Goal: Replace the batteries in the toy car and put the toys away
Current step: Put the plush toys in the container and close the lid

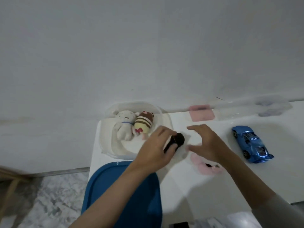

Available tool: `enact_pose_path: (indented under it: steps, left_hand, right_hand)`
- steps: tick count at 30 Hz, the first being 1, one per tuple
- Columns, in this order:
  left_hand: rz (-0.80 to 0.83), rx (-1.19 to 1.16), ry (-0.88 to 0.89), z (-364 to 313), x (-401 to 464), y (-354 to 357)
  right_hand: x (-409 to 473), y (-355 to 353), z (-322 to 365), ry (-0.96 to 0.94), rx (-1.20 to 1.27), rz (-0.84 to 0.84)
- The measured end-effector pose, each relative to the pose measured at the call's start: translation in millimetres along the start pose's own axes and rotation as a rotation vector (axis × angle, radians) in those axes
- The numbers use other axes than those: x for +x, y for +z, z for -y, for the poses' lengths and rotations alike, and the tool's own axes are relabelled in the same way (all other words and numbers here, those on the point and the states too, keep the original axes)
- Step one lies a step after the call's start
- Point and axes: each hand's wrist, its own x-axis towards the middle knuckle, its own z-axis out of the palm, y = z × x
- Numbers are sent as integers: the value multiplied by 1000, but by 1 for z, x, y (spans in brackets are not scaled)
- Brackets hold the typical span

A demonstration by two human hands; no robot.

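Observation:
My left hand grips a small black toy just to the right of a clear plastic container, over the white table. The container holds a white plush and a striped yellow-brown plush. My right hand hovers beside the black toy with its fingers spread and holds nothing. Below the right wrist lies a pink plush toy, partly hidden. A blue toy car stands on the table to the right, apart from both hands.
A blue lid lies at the table's near left edge. A pink block and a clear item sit by the white wall at the back. The table's left edge drops to a marbled floor.

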Motion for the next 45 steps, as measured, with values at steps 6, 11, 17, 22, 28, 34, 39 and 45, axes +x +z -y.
enact_pose_path:
  steps: [6, 11, 17, 22, 28, 34, 39, 45]
  left_hand:
    - [400, 445, -318, 9, 18, 96]
    - [294, 337, -508, 12, 26, 113]
    - [69, 61, -511, -17, 21, 100]
    - [-242, -27, -323, -50, 17, 42]
    - [-403, 81, -440, -16, -4, -44]
    - [-241, 216, -604, 54, -30, -82]
    - [120, 355, -563, 84, -21, -87]
    - [418, 428, -450, 87, -1, -84]
  right_hand:
    - [-39, 1, -62, 202, -221, 317]
    - [-51, 13, -81, 102, -182, 127]
    - [-50, -15, -81, 167, 238, -43]
    - [-27, -57, -28, 27, 403, -124]
    - [17, -30, 62, -189, 346, 22]
    - [62, 41, 115, -254, -53, 181]
    - [72, 70, 117, -200, -333, 346]
    - [71, 80, 108, -157, -326, 419]
